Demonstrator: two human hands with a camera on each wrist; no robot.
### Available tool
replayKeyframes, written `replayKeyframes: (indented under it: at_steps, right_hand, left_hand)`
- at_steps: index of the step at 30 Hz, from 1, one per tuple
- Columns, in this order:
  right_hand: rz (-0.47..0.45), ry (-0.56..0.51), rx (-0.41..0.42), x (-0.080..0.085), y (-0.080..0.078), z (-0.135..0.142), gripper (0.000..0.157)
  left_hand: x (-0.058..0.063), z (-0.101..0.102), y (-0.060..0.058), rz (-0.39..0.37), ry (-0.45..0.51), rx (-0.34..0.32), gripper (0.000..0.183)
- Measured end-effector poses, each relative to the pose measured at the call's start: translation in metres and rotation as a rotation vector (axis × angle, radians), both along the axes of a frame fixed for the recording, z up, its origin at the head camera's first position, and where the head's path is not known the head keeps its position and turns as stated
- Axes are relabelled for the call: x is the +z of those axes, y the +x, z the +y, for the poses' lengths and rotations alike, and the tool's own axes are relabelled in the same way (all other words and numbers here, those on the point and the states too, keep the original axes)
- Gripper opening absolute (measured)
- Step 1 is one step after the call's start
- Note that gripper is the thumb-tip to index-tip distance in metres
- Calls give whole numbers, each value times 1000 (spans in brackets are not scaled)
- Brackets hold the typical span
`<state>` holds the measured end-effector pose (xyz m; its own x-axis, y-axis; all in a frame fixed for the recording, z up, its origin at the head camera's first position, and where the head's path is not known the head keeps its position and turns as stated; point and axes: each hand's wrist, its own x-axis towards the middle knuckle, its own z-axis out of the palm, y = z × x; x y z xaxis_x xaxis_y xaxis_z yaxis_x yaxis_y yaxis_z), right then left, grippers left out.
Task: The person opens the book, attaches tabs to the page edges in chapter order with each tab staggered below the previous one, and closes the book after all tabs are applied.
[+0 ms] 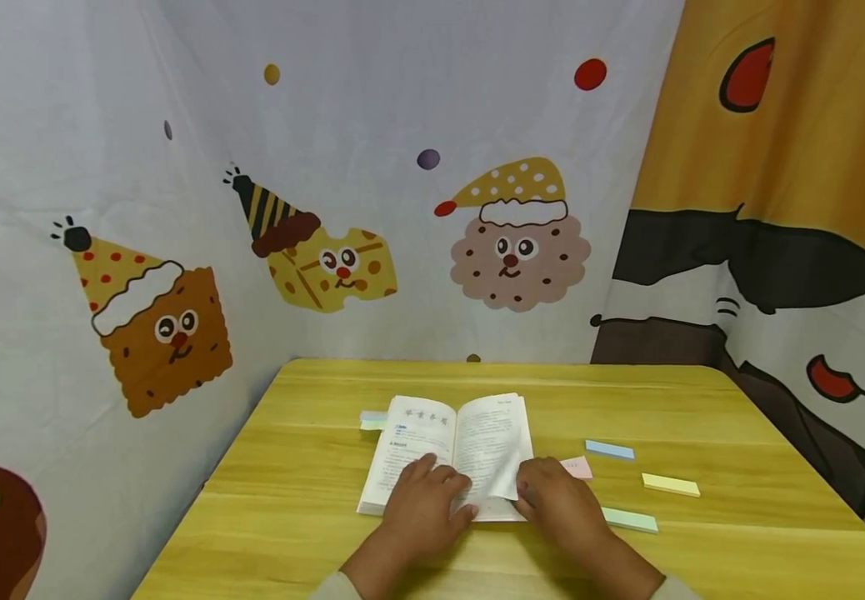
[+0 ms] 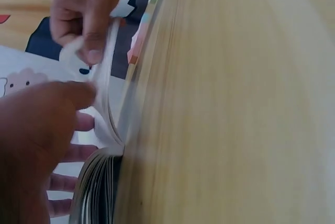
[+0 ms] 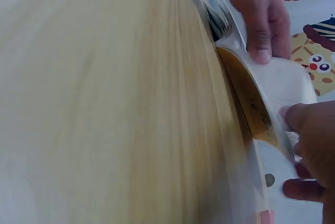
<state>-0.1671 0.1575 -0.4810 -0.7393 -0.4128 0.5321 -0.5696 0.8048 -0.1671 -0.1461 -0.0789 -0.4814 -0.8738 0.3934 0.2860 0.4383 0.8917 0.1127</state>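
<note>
An open book [image 1: 421, 437] with printed pages lies on the wooden table in the head view. My left hand [image 1: 427, 507] rests on the left page near the spine, its fingers spread and fairly straight. On the other side, my right hand [image 1: 562, 498] pinches the lower outer corner of the right-hand page [image 1: 506, 475], which bends up from the leaves beneath. In the left wrist view the thick left block of the book [image 2: 97, 187] shows beside my left fingers. The right wrist view shows the lifted page [image 3: 285, 82] curving between both hands.
Right of the book on the table [image 1: 290, 483] lie a pink sticky pad [image 1: 578, 467], a blue strip pad [image 1: 609, 450], a yellow one [image 1: 670, 485] and a green one [image 1: 631, 521]. Pale sticky strips [image 1: 372, 420] jut out at the book's left. A cartoon-printed curtain [image 1: 372, 125] hangs behind.
</note>
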Motion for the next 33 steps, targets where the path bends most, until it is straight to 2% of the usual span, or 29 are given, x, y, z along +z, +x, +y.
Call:
replayKeyframes:
  at_steps: [2, 3, 7, 8, 9, 11, 14, 16, 19, 21, 23, 24, 26, 30, 33]
  right_hand:
    - [-20, 54, 31, -3, -1, 2, 26]
    - [-38, 78, 44, -4, -1, 3, 29]
    - [-139, 166, 101, -4, -1, 8, 42]
    - [-168, 182, 113, -3, -1, 9, 42]
    - [-196, 190, 123, -3, -1, 11, 42]
    - [-239, 204, 136, -2, -1, 13, 42]
    - [-278, 218, 154, -1, -2, 15, 40]
    - [-279, 228, 170, 0, -2, 16, 39]
    - [-257, 229, 207, 2, -3, 17, 33]
    - [-226, 217, 228, 2, -3, 17, 22]
    - [-184, 197, 231, 3, -4, 17, 11]
    - [-158, 184, 219, 2, -5, 16, 9]
    - [-104, 137, 182, 3, -5, 14, 16]
    - [40, 35, 101, 3, -4, 9, 41]
    - [134, 0, 99, 0, -5, 5, 46]
  left_hand:
    - [-1, -1, -1, 16, 60, 23, 46]
    - [-1, -1, -1, 25, 112, 44, 50]
    - [0, -4, -4, 109, 323, 164, 81]
    - [0, -4, -5, 144, 346, 202, 87]
    - [0, -5, -5, 182, 351, 238, 90]
    - [1, -6, -7, 243, 293, 309, 93]
    - [3, -8, -8, 261, 150, 370, 90]
    - [5, -9, -8, 241, 57, 327, 83]
    - [5, -7, -5, 186, -23, 124, 63]
    - [3, -6, -3, 141, -56, -11, 49]
    - [0, -4, 0, 94, -48, -91, 38]
    - [-1, -3, 0, 77, -41, -97, 34]
    - [-3, -1, 1, 45, -32, -78, 27]
    - [-4, 2, 0, 29, -27, -51, 41]
    - [-4, 2, -1, 47, -22, -60, 39]
